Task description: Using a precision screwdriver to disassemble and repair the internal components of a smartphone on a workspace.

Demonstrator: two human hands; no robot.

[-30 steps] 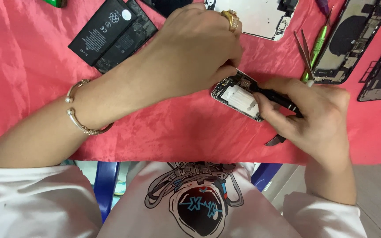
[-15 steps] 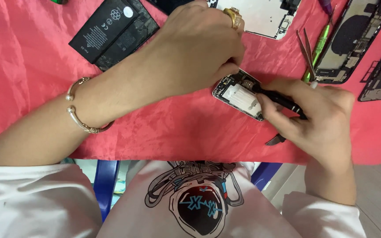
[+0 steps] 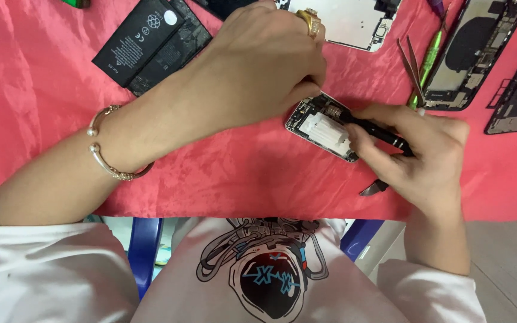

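Observation:
An opened phone body [image 3: 324, 127] lies on the red cloth [image 3: 43, 90], its white and metal insides facing up. My left hand [image 3: 264, 57], with a gold ring, rests on its far end and holds it down. My right hand [image 3: 417, 155] grips a black screwdriver [image 3: 372, 128] whose tip touches the phone's upper inner part. Most of the phone is hidden under both hands.
Two black batteries [image 3: 151, 45] lie at the back left. A white phone frame [image 3: 354, 21] sits behind my left hand. Tweezers [image 3: 411, 66], a green tool [image 3: 429, 57] and two dark phone shells [image 3: 480, 54] lie at the right. A dark tool tip [image 3: 373, 188] pokes out below my right hand.
My hands and the phone have barely shifted; the screwdriver stays on the same spot of the phone.

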